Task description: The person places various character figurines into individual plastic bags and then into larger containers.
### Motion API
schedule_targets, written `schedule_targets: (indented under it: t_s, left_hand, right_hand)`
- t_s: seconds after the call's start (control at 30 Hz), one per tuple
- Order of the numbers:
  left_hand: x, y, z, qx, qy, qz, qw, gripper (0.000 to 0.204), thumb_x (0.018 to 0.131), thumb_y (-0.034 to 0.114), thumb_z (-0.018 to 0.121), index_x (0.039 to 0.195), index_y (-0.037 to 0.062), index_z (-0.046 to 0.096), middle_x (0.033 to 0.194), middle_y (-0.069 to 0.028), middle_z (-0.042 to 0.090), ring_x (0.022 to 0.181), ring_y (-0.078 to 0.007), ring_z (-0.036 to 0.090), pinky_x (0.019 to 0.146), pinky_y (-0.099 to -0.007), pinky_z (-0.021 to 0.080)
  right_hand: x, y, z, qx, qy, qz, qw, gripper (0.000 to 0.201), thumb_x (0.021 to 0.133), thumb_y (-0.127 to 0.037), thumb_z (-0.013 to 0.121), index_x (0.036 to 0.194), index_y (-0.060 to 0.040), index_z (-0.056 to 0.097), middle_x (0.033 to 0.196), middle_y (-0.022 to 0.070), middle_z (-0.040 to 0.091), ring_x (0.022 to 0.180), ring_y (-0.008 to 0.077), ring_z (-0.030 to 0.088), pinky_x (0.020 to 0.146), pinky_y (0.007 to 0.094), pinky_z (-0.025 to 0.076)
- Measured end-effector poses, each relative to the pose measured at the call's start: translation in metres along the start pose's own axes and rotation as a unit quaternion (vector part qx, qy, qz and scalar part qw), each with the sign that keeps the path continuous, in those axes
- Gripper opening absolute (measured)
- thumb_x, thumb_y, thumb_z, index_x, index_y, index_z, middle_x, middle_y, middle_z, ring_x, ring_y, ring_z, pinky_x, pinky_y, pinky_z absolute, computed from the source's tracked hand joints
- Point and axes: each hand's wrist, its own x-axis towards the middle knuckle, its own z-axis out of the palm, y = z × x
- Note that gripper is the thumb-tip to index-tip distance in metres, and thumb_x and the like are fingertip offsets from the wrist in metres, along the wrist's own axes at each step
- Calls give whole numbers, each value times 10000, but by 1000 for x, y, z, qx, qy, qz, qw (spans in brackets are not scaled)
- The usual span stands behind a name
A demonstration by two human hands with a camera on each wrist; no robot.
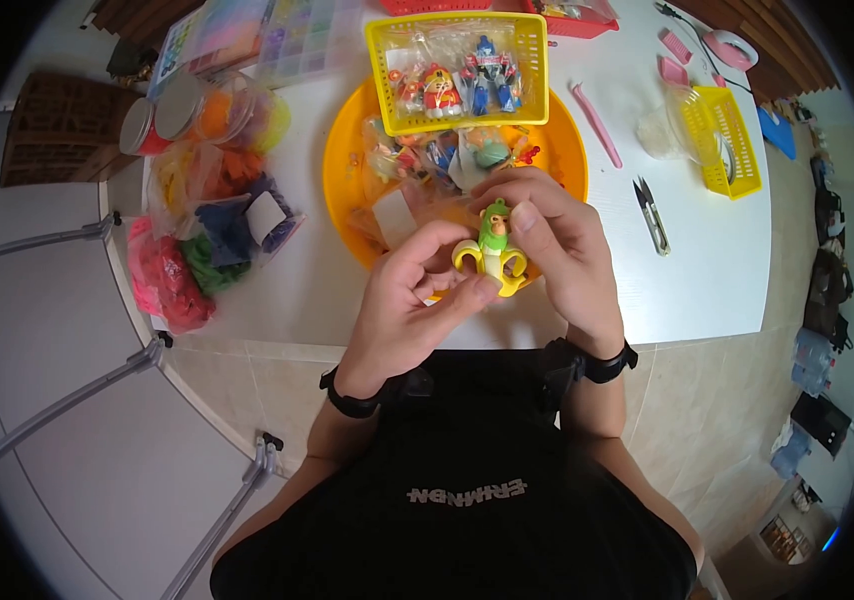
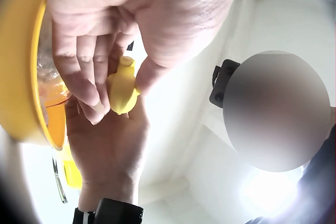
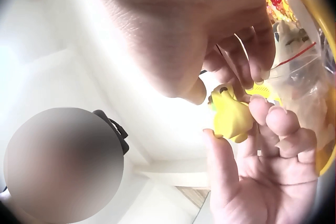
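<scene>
A small figurine (image 1: 493,232) of a monkey in a green hood, set in a peeled yellow banana, is held upright between both hands in the head view. My left hand (image 1: 402,315) grips its lower part, thumb in front at the base. With thumb and curled fingers, my right hand (image 1: 572,255) pinches it by the green head, where a small loop sticks up. Both wrist views show the smooth yellow back of the banana figurine (image 2: 123,90). Below the hands lies a round orange tray (image 1: 342,175) with several bagged small toys (image 1: 437,150).
A yellow basket (image 1: 377,75) with bagged figures sits over the tray's far side. Snips (image 1: 654,218), a pink tool (image 1: 598,125) and another yellow basket (image 1: 744,150) are on the right. To the left lie bags of coloured material (image 1: 217,235) and lidded jars (image 1: 187,110).
</scene>
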Motion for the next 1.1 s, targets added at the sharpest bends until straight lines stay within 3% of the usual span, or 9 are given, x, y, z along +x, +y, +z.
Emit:
schedule_targets:
  t_s: [0.07, 0.27, 0.57, 0.97, 1.1]
  left_hand:
    - [-1, 1, 0, -32, -7, -7, 999, 349, 985, 45, 671, 1283, -47, 514, 1167, -110, 646, 1053, -153, 670, 908, -300, 554]
    - [-5, 3, -3, -76, -23, -20, 997, 380, 960, 51, 704, 1278, -46, 519, 1168, -96, 628, 1089, -139, 642, 936, -294, 538]
    - [-7, 3, -4, -32, -21, -11, 999, 343, 930, 65, 744, 1206, -8, 554, 1117, -52, 644, 1058, -93, 625, 951, -275, 511]
    - [-7, 4, -2, -5, -11, -1, 1000, 365, 931, 100, 754, 1217, -6, 552, 1091, -54, 647, 1036, -94, 630, 945, -279, 517]
    - [-6, -1, -3, -7, -7, 15, 1000, 382, 949, 84, 729, 1255, -24, 528, 1113, -73, 653, 1036, -117, 652, 942, -282, 527]
  right_hand:
    - [-1, -2, 1, 104, -12, 70, 992, 305, 1066, -242, 565, 1169, 25, 669, 1145, 68, 665, 1004, 142, 636, 892, 277, 500]
    - [-2, 4, 4, 217, -67, 44, 973, 331, 1072, -277, 562, 1205, 11, 656, 1164, 43, 662, 1059, 130, 629, 924, 270, 496]
    - [-5, 23, 2, 321, -105, 84, 938, 362, 1043, -329, 611, 1202, -5, 636, 1167, 46, 657, 1059, 131, 630, 945, 281, 499]
    - [-7, 25, 3, 309, -85, 72, 944, 358, 1036, -317, 626, 1211, -6, 647, 1138, 36, 671, 1024, 124, 647, 905, 273, 521]
    - [-8, 19, 8, 304, -45, 78, 948, 349, 1037, -312, 624, 1204, -8, 661, 1141, 36, 686, 1008, 117, 657, 883, 266, 532]
